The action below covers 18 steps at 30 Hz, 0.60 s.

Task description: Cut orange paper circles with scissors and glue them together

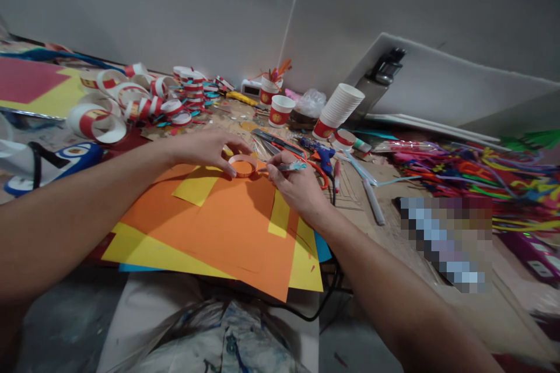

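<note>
On a sheet of orange paper (219, 233) rests a thin paper ring (243, 158), its rim pale, with the orange showing through its middle. My left hand (210, 150) curves over the ring's left side, thumb and fingers against it. In my right hand (300, 183) is a slim pen (294, 166), its tip pointing left close to the ring. Yellow paper pieces (196, 185) lie on the orange sheet, with a yellow sheet (166, 250) underneath. Orange-handled scissors (322, 178) lie just beyond my right hand.
Cut cup rings (125, 96) pile up at the back left. A leaning cup stack (339, 111), a single paper cup (281, 111) and a dark bottle (378, 84) stand behind. A blue glue gun (324, 157) lies right of centre; colourful pipe cleaners (472, 180) spread over the right side.
</note>
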Each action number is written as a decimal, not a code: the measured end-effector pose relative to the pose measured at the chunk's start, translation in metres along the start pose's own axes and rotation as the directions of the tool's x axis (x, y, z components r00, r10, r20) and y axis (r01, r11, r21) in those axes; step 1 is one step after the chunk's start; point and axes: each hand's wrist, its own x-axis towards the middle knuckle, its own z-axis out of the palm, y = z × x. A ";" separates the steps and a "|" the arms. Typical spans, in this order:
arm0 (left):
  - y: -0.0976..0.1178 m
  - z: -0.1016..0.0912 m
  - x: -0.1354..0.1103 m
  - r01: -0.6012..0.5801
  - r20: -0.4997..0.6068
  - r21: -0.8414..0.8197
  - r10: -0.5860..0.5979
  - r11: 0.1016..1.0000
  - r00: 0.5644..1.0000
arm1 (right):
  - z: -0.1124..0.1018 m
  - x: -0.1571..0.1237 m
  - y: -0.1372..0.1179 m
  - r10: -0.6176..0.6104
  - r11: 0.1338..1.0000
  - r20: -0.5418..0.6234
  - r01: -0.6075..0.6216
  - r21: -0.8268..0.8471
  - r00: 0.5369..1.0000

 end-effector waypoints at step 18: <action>-0.001 -0.004 -0.004 0.017 0.046 -0.152 -0.010 0.988 0.999 | 0.002 0.001 0.001 0.004 1.000 -0.004 -0.004 0.001 1.000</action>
